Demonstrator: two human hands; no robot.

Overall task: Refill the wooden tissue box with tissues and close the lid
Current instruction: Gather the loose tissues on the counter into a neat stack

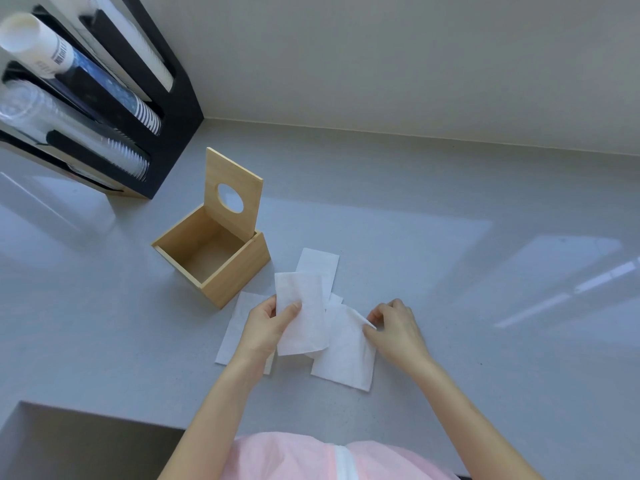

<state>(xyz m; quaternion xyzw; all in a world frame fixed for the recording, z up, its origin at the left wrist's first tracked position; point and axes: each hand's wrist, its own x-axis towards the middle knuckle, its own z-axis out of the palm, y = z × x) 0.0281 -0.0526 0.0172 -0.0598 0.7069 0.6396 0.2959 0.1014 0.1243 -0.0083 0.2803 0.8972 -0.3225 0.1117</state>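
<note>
The wooden tissue box stands open and empty on the grey counter, its lid with a round hole raised upright at the back. Several white tissues lie spread just right of the box. My left hand holds one folded tissue lifted above the others, thumb on top. My right hand pinches the upper right edge of another tissue that lies on the counter. One more tissue lies behind them and another lies under my left hand.
A black cup dispenser rack with stacked paper and plastic cups stands at the back left, close behind the box. The wall runs along the counter's far edge. A recess cuts into the counter at the front left.
</note>
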